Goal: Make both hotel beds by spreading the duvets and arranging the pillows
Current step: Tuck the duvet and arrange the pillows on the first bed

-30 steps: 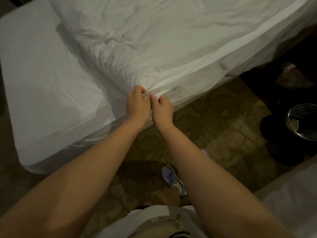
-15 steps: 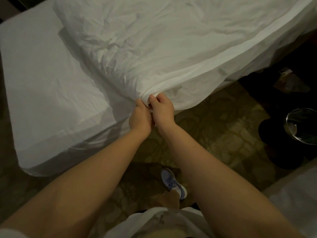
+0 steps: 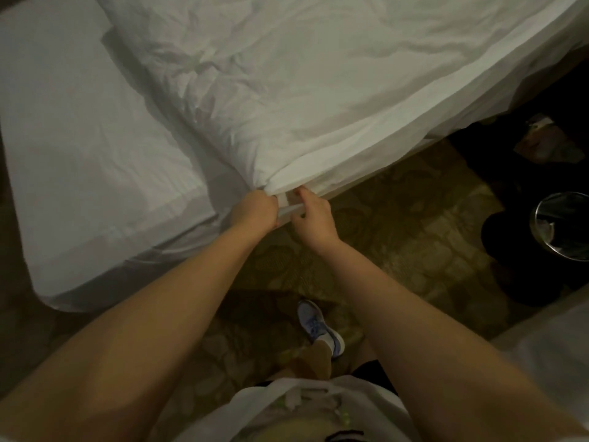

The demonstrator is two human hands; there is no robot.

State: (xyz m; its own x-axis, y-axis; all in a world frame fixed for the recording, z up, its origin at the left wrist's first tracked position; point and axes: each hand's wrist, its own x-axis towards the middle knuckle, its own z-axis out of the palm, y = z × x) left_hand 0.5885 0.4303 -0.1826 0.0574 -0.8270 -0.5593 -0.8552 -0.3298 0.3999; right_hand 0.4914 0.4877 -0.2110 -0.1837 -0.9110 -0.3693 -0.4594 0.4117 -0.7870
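Right hand [image 3: 314, 215] slid along duvet [image 3: 318, 90] edge.

dim room; patterned olive carpet [image 3: 398, 218]; shiny round bin [image 3: 562, 226] at right

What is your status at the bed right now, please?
Left grip and right grip both holding the duvet corner. Duvet crumpled, mattress end bare. Waste bin on the floor, apart to the right.
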